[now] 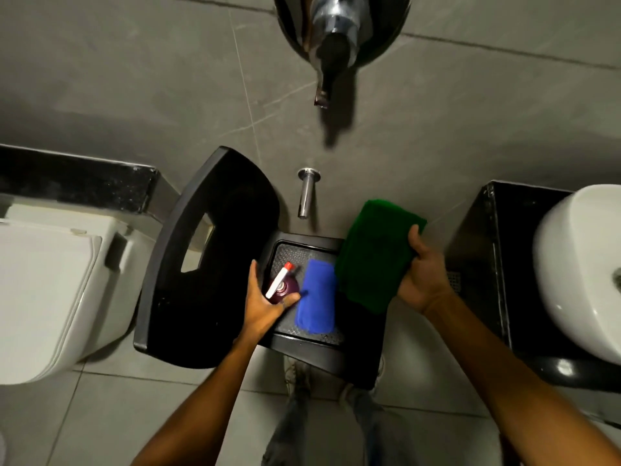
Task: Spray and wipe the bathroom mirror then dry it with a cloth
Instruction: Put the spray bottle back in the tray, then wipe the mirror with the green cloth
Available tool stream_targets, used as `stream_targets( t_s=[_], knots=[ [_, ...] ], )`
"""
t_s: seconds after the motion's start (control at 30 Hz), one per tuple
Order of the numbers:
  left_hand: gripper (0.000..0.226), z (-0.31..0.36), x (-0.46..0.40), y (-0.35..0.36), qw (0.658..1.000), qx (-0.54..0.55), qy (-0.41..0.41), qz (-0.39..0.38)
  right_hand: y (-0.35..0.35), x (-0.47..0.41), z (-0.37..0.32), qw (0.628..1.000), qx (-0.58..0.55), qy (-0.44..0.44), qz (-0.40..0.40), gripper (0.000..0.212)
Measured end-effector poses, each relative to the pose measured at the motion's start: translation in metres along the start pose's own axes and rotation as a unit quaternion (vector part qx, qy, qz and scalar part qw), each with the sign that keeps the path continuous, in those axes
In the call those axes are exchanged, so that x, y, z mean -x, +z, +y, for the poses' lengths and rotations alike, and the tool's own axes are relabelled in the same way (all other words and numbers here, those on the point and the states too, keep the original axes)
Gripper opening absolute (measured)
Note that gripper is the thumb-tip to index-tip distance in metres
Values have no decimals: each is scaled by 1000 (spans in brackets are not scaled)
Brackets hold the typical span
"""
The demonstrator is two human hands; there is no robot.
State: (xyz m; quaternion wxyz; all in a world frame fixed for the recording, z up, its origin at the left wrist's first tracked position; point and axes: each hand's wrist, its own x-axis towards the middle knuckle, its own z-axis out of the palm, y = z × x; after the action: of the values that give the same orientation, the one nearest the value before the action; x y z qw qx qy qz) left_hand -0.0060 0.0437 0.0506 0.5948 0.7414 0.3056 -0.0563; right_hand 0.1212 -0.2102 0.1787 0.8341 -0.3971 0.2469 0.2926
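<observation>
- Both hands low over black plastic chair (188, 264); my left hand (265, 306) wrapped round purple spray bottle (281, 286) standing on the seat, white nozzle with red tip up.
- My right hand (421, 275) clamped on green cloth (373, 253), held above seat's right edge.
- Blue cloth (316, 297) lies flat on seat, just beside bottle.
- Toilet (50, 297) left, washbasin (578, 264) right.
- Mirror: can't tell from this view.
</observation>
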Motion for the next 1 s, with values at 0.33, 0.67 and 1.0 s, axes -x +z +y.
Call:
stream_targets(
  t_s=[0.33, 0.67, 1.0],
  knots=[
    [84, 215, 32, 3, 815, -243, 525, 5, 60, 109, -119, 991, -7, -121, -55, 61],
    [72, 579, 89, 97, 560, -254, 774, 150, 104, 246, -339, 889, -82, -448, -49, 61],
    [75, 826, 162, 160, 476, -298, 786, 259, 131, 362, -569, 722, -69, -678, 118, 58]
  ],
)
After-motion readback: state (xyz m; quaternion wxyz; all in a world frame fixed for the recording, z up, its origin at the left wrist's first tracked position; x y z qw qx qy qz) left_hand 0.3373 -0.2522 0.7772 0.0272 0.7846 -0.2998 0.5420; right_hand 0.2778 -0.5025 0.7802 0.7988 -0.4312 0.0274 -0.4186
